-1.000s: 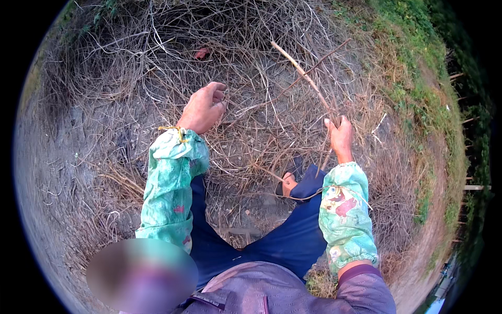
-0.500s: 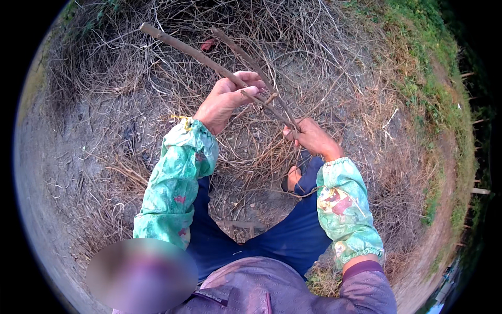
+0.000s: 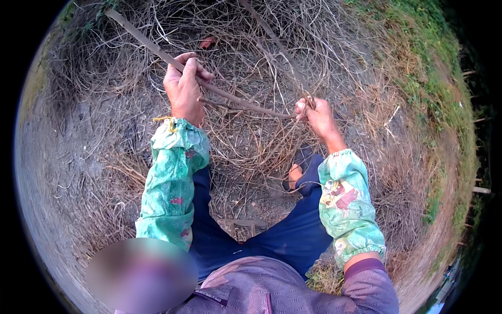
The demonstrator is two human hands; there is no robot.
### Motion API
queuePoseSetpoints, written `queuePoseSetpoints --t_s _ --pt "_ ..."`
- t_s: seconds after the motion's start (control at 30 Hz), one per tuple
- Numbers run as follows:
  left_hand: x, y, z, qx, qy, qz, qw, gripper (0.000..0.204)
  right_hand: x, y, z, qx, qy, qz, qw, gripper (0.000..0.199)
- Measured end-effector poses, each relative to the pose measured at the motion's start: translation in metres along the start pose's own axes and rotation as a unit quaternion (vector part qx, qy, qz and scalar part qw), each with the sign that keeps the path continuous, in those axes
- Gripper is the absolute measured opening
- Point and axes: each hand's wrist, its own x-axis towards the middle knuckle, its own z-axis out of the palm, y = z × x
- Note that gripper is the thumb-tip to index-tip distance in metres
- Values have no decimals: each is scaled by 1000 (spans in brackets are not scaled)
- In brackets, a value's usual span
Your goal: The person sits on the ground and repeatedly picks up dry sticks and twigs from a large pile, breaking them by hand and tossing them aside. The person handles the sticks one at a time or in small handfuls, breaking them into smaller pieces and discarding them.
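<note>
My left hand [image 3: 184, 89] is wrapped round a long brown branch [image 3: 138, 35], with its thumb along the wood. The cut, thicker end points to the far left, and a short side twig juts out beyond the hand. From there the branch thins and runs down to my right hand [image 3: 320, 118], whose fingers are closed on its thin end. A second branch [image 3: 282, 49] rises from my right hand toward the far edge, spread apart from the first like the arm of a V. Whether the two are joined inside the right fingers is hidden.
A tangled pile of dry twigs [image 3: 293, 21] covers the far ground, with a small red scrap [image 3: 207, 42] in it. More loose twigs [image 3: 261, 149] lie between my feet. Green plants [image 3: 418, 57] grow along the right. A sandalled foot [image 3: 295, 175] stands below my right hand.
My left hand has moved left and away from me with its branch. My right hand has shifted slightly right and farther off. The two branches now stand wider apart.
</note>
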Motion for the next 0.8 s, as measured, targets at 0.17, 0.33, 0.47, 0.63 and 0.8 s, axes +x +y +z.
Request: queuePoseSetpoints --t_s 0.17,0.33,0.47,0.63,0.8 --pt "9 8 -27 -46 -15 -78 996 25 -6 -22 5 80 2 12 997 15" --pt "-29 -5 14 -83 -228 -287 927 45 -18 -39 33 -31 -123 -48 991 17" --pt "-32 -20 10 14 -208 -282 936 23 -24 -63 66 -263 -108 -227 931 17" --pt "-17 -27 -4 -22 -158 -278 947 23 -23 -88 64 -267 -150 -177 935 30" --pt "5 -20 -16 -102 15 -121 987 22 7 -21 27 -472 -24 22 881 32"
